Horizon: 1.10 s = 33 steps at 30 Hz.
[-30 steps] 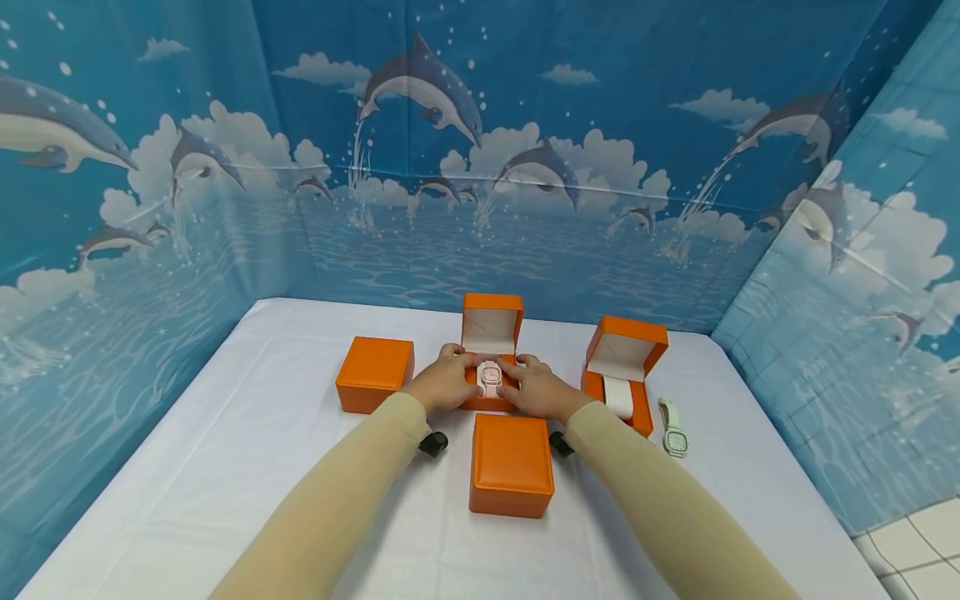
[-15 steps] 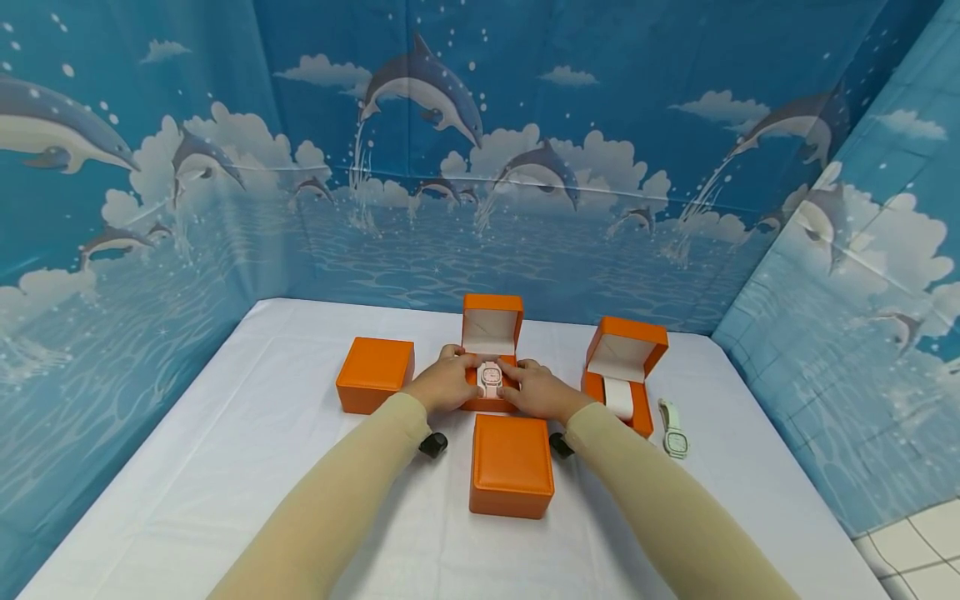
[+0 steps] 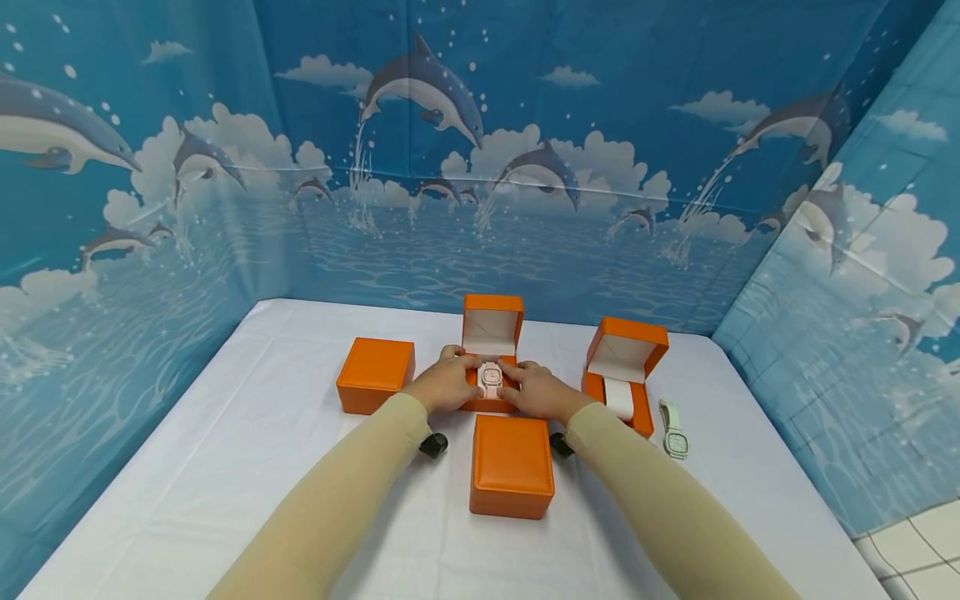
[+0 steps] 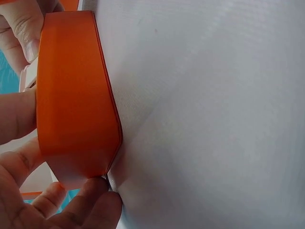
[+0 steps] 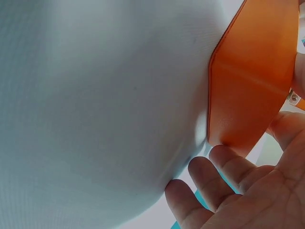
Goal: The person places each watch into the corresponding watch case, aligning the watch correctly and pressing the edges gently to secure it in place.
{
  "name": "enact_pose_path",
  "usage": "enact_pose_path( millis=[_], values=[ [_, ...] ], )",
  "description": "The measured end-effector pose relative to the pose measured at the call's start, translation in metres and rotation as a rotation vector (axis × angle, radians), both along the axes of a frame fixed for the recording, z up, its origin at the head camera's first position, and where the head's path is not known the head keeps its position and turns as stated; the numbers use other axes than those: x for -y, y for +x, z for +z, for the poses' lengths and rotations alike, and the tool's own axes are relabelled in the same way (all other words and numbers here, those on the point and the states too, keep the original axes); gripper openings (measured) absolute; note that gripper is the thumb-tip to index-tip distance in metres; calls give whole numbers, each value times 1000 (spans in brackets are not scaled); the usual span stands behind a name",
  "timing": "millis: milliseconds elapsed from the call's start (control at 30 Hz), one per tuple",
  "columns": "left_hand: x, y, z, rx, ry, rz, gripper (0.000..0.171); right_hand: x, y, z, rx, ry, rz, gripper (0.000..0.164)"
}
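Observation:
In the head view, a pink watch [image 3: 491, 377] lies face up inside an open orange watch box [image 3: 492, 302], whose lid stands raised at the back. My left hand [image 3: 442, 383] holds the box at its left side. Its thumb and index finger reach over the rim beside the watch, while the other fingers [image 4: 93, 195] touch the outer wall. From the right, my right hand [image 3: 542, 390] grips the box in the same way, thumb and index finger near the watch strap. Its other fingers [image 5: 228, 162] lie along the outer side, partly spread.
Closed orange boxes stand at left [image 3: 375, 367] and in front [image 3: 512, 458], the latter between the forearms. Right of my hands is another open box [image 3: 633, 337] with a white cushion [image 3: 618, 398]. A pale green watch [image 3: 674, 437] lies beside it on the white-covered table [image 3: 225, 467].

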<state>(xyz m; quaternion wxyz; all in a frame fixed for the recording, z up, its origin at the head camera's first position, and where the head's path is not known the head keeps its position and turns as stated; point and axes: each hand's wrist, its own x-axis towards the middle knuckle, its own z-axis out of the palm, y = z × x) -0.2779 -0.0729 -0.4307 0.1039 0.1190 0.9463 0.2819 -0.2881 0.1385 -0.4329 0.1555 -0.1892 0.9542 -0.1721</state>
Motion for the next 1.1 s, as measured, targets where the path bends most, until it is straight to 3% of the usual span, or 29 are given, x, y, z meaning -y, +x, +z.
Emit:
enact_pose_path(
  millis=[833, 1100],
  values=[
    [1, -1, 1, 19, -17, -13, 60, -2, -3, 2, 4, 3, 19, 68],
    [5, 2, 8, 33, -11, -29, 67, -4, -3, 5, 30, 7, 32, 69]
  ],
)
